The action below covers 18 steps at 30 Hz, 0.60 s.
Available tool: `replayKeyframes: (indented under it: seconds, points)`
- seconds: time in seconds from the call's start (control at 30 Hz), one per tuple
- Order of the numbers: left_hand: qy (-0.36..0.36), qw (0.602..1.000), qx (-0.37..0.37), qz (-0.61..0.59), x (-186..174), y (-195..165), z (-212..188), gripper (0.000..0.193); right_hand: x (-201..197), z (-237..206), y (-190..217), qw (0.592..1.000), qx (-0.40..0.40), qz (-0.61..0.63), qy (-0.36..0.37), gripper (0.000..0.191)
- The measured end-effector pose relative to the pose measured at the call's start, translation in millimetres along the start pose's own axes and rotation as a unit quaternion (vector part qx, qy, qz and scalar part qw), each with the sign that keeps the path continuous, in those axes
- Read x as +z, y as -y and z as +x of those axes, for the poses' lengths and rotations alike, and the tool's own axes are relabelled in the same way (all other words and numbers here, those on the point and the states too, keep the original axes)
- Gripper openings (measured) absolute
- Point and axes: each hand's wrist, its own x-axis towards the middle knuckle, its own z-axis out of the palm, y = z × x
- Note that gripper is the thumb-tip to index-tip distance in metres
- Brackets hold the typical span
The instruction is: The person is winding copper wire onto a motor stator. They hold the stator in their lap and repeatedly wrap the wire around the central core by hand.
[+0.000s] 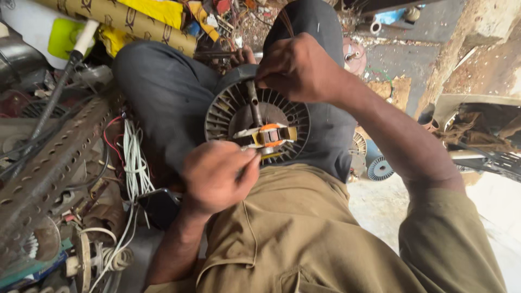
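Observation:
A round grey finned motor housing [228,111] rests on my lap between my crossed legs. A metal shaft [254,103] rises from its middle. Across its centre lies a small part with orange and yellow pieces and metal tabs [269,135]. My left hand [214,176] pinches the near end of that small part, fingers closed on it. My right hand [298,68] reaches over the housing's far rim and grips the top of the shaft with closed fingers.
A perforated rusty metal bar [51,163] and white wires [133,160] lie at my left. A cardboard tube [119,19] and a yellow bag sit beyond my knee. A small blue ribbed wheel [380,168] lies on the concrete floor at my right.

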Motion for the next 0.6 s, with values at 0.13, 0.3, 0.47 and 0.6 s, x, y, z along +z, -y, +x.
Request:
replayKeyframes:
  seconds: [0.13,0.3,0.47,0.6]
  points:
    - [-0.057,0.957,-0.196,-0.208,-3,2,23,0.037,8,-31,-3,0.985,0.160,0.050,-0.033,0.011]
    - [0.051,0.948,-0.245,-0.197,12,4,15,0.055,18,-40,9,0.963,0.148,0.171,-0.145,0.007]
    - [0.012,0.893,-0.287,-0.345,18,3,-18,0.063,36,-54,20,0.579,0.156,0.774,-0.204,0.009]
    - [0.035,0.874,-0.319,-0.366,6,2,-15,0.061,50,-66,29,0.630,0.181,0.725,-0.211,0.016]
